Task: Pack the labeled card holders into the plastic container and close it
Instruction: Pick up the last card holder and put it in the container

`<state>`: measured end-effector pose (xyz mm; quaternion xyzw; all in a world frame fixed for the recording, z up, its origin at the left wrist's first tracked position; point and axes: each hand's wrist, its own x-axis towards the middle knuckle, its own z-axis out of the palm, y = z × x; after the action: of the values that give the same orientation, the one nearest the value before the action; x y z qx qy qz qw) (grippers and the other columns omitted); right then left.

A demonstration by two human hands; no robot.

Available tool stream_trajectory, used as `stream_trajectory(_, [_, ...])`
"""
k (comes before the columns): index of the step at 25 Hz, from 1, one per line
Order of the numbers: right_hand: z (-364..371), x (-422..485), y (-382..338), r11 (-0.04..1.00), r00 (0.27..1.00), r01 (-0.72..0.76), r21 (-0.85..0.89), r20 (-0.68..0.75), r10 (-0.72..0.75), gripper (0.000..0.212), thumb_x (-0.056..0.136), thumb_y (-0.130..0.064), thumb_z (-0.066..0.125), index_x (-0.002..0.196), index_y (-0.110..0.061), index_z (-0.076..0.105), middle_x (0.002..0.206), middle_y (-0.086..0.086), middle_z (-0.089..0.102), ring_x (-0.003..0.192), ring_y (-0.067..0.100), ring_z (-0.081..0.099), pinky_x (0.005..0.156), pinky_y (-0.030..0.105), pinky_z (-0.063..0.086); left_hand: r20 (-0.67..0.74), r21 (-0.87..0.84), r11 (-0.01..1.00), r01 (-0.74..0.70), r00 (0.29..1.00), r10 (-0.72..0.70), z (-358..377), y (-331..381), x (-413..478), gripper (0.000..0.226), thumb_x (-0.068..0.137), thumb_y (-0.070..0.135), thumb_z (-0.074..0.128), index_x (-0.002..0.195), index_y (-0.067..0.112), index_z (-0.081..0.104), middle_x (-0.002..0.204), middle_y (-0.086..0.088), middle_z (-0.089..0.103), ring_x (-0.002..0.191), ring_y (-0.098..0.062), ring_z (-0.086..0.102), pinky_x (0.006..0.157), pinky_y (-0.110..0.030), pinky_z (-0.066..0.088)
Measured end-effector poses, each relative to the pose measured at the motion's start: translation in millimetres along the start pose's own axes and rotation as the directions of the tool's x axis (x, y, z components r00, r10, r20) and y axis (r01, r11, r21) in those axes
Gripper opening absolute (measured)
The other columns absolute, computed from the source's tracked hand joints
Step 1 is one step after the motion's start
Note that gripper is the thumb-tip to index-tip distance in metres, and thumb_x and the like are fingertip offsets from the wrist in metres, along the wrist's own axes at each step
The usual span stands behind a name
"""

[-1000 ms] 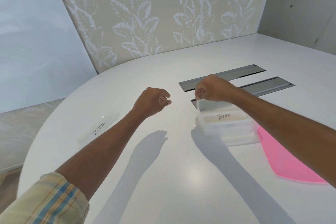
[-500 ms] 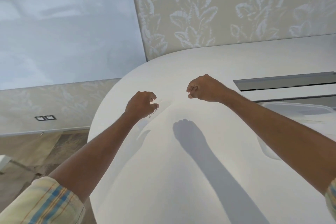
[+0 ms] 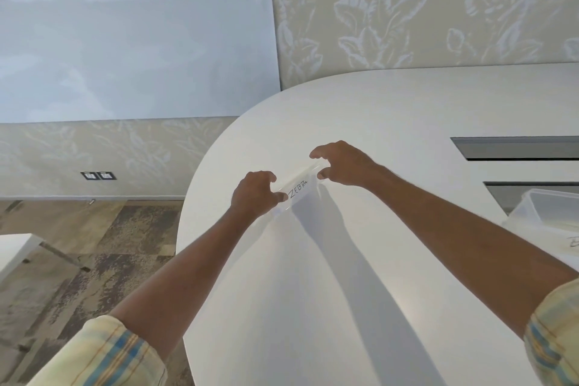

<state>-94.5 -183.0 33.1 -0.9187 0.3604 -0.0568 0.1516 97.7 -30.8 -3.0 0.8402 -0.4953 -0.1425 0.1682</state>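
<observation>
White rounded surface (image 3: 391, 122), leaf-print wall behind. Both hands pinch the clear ZEBRA card holder (image 3: 297, 186): left hand (image 3: 253, 196) closed on its near end, right hand (image 3: 343, 163) seemingly clamping the far end. Lift it level. The surface's curved edge drops off left; open room leads right to the plastic container (image 3: 545, 208).

Card holder (image 3: 297, 185): clear plastic, long and narrow, hand-lettered "ZEBRA" in black; lies aslant near the table's rounded left end, pinched at both ends. Plastic container (image 3: 542, 213): translucent white, lid off, cut by the right frame edge, well apart from the holder; a lettered item inside, text mostly out of frame.
</observation>
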Motion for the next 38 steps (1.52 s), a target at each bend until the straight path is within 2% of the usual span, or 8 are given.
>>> stream_trajectory(5, [28,23,-3,0.996,0.999,-0.003,-0.090,0.047,0.007,0.059,0.094,-0.026,0.074,0.149,-0.029,0.053,0.150,-0.005,0.057,0.138,0.019,0.051,0.105,0.042,0.049,0.064,0.080,0.997,-0.007,0.998,0.002,17,-12,10,0.071,0.081,0.046,0.084,0.144,0.024,0.061,0.141,0.001,0.064,0.130,-0.023,0.061,0.099,-0.039,0.052])
stream_trajectory(9, [39,32,-2,0.987,0.995,0.037,-0.156,0.102,-0.021,0.061,0.094,-0.021,0.071,0.151,-0.029,0.052,0.152,-0.005,0.055,0.140,0.020,0.049,0.107,0.040,0.046,0.082,0.071,0.997,-0.041,0.996,0.035,20,-19,15,0.056,0.081,0.039,0.084,0.132,0.023,0.070,0.127,0.001,0.071,0.116,-0.024,0.067,0.093,-0.040,0.057])
stream_trajectory(14, [41,37,2,0.975,0.987,0.079,-0.208,0.152,-0.047,0.053,0.093,-0.014,0.067,0.144,-0.028,0.059,0.146,-0.001,0.061,0.134,0.022,0.054,0.102,0.043,0.050,0.075,0.073,0.995,-0.068,0.995,0.063,21,-20,19,0.037,0.080,0.029,0.083,0.116,0.019,0.076,0.109,-0.003,0.075,0.102,-0.030,0.071,0.085,-0.041,0.060])
stream_trajectory(16, [40,35,5,0.973,0.987,0.074,-0.220,0.157,-0.040,0.051,0.095,-0.017,0.067,0.144,-0.028,0.059,0.145,-0.002,0.061,0.134,0.022,0.054,0.103,0.043,0.049,0.076,0.083,0.993,-0.084,0.994,0.077,21,-20,19,0.032,0.081,0.025,0.081,0.112,0.018,0.076,0.107,-0.004,0.074,0.101,-0.031,0.070,0.085,-0.041,0.059])
stream_trajectory(19, [40,31,11,0.978,0.988,0.062,-0.200,0.154,-0.031,0.043,0.094,-0.024,0.070,0.136,-0.029,0.064,0.134,-0.003,0.066,0.127,0.021,0.056,0.097,0.041,0.050,0.059,0.093,0.992,-0.090,0.995,0.084,22,-21,17,0.024,0.083,0.019,0.078,0.107,0.016,0.075,0.102,-0.007,0.074,0.099,-0.034,0.069,0.084,-0.043,0.060])
stream_trajectory(24, [37,14,16,0.985,0.992,0.052,-0.164,0.126,-0.032,0.029,0.086,-0.021,0.074,0.115,-0.026,0.075,0.111,-0.001,0.073,0.107,0.024,0.064,0.084,0.037,0.051,0.055,0.070,0.990,-0.126,0.991,0.122,20,-18,8,0.042,0.086,0.014,0.074,0.127,0.022,0.074,0.116,-0.006,0.075,0.110,-0.031,0.069,0.092,-0.044,0.059])
stream_trajectory(27, [30,0,17,0.986,0.993,0.046,-0.160,0.116,-0.028,0.023,0.083,-0.019,0.074,0.106,-0.025,0.076,0.101,-0.003,0.075,0.099,0.024,0.065,0.078,0.037,0.051,0.062,0.068,0.986,-0.152,0.987,0.148,16,-11,3,0.042,0.085,0.009,0.074,0.125,0.019,0.075,0.116,-0.007,0.077,0.111,-0.032,0.071,0.092,-0.045,0.060])
stream_trajectory(38, [-43,-81,41,0.983,1.000,-0.016,-0.186,-0.024,0.012,0.025,0.087,-0.024,0.074,0.112,-0.027,0.077,0.105,-0.005,0.076,0.102,0.023,0.065,0.077,0.034,0.047,0.064,0.078,0.942,-0.327,0.944,0.323,-17,65,-29,0.046,0.084,0.006,0.076,0.127,0.022,0.076,0.117,-0.003,0.079,0.109,-0.029,0.071,0.091,-0.043,0.060])
